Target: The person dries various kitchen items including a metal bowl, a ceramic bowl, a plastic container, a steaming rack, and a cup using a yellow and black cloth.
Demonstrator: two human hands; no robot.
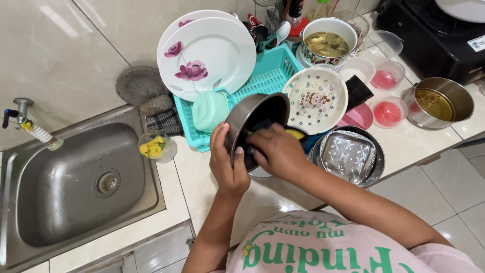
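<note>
Right hand (pixel 275 151) hides a sponge (pixel 294 134) inside the left-held pot (pixel 252 119)

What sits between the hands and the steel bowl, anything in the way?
Nothing visible. The left hand grips the rim of the steel bowl directly, and the right hand is inside it, pressing a yellow sponge against the inner wall.

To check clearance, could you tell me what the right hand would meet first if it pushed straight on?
Probably the pot's inner bottom: the right hand reaches inside with a sponge; depth is unclear.
</note>
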